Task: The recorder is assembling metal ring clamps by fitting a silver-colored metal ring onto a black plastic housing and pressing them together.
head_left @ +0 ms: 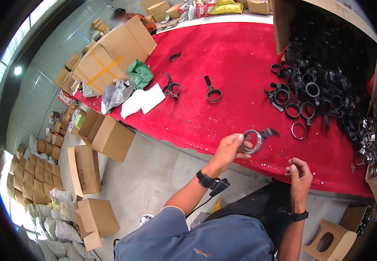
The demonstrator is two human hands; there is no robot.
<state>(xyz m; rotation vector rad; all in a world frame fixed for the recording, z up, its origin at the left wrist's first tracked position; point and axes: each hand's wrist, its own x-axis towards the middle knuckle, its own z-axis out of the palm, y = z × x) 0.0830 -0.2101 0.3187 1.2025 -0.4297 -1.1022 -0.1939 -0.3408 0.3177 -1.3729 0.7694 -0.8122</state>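
Note:
In my left hand [231,150] is a ring-shaped clamp [259,142] with a silver band and a dark handle, pinched by the fingers at its left side and held over the table's near edge. The handle points away to the right. My right hand [301,176] hovers near the same edge, right of the clamp and apart from it. Its fingers are curled toward the thumb; whatever they may hold is too small to make out. Beyond it, a bare silver ring [298,137] lies on the red cloth [240,87], beside a big heap of black ring clamps [319,100].
A large carton [281,26] lies behind the heap. Shiny metal bands [373,139] pile up at the far right. One black clamp [214,96] lies mid-table, others left of it. White sheets [147,101] and a taped carton [106,58] occupy the left end. A person [147,24] is behind that carton.

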